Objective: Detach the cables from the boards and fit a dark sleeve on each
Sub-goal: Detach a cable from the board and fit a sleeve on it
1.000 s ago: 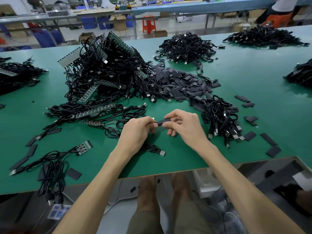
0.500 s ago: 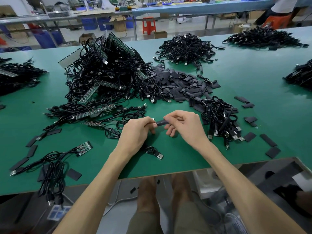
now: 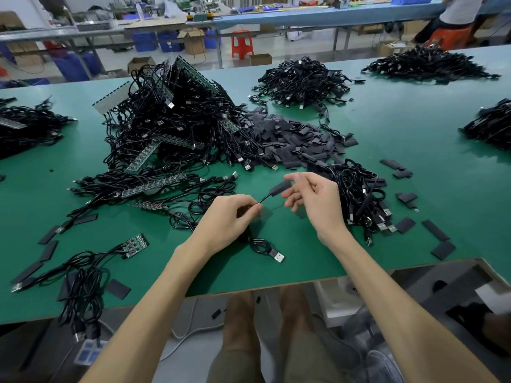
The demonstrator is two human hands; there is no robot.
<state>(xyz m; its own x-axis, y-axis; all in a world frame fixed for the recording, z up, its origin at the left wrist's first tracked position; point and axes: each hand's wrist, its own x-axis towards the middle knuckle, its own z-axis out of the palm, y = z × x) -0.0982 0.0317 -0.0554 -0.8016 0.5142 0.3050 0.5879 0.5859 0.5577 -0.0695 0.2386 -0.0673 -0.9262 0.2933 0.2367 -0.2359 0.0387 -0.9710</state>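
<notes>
— Where the green counter (image 3: 304, 269) meets its near edge, is any room free?
— Bare green lies along it at the middle, between the tangled heap of black cables and green boards (image 3: 177, 120) far left and the bundle of black USB cables (image 3: 359, 194) on the right.
— And the hands?
— The left hand (image 3: 229, 217) pinches a thin black cable (image 3: 264, 199); the right hand (image 3: 315, 200) pinches the flat dark sleeve (image 3: 279, 187) on its end, raised above the counter.
— Containers?
— Only blue plastic bins (image 3: 143, 41) far off; contents cannot be told.

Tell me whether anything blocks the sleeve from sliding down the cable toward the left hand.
Nothing visible does. The right hand holds the sleeve; only bare cable runs from it to the left hand.
</notes>
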